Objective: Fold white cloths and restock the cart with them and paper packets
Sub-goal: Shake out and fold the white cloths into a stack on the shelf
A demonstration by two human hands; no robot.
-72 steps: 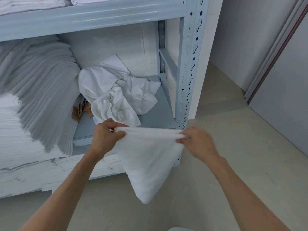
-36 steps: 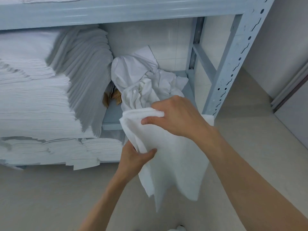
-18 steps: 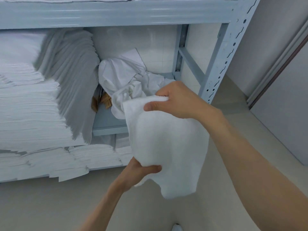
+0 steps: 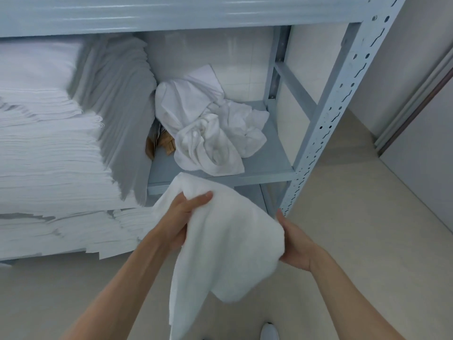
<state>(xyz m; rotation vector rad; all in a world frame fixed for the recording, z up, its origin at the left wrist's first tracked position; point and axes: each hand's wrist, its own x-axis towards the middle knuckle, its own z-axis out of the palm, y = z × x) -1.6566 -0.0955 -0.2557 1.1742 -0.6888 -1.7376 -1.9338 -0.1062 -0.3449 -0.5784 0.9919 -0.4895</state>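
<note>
the folding step is under way – the left hand (image 4: 182,218) grips the white cloth (image 4: 228,244) near its top, the right hand (image 4: 295,244) curls round its far edge, and it hangs in front of the shelf (image 4: 264,165). next, i'd say, the edges need matching. one cloth in hand, one crumpled heap (image 4: 208,128) – separate cloths uncountable – and some brown packets (image 4: 160,144).

Brown packets (image 4: 160,144) half hidden behind crumpled cloths (image 4: 208,128)
</note>
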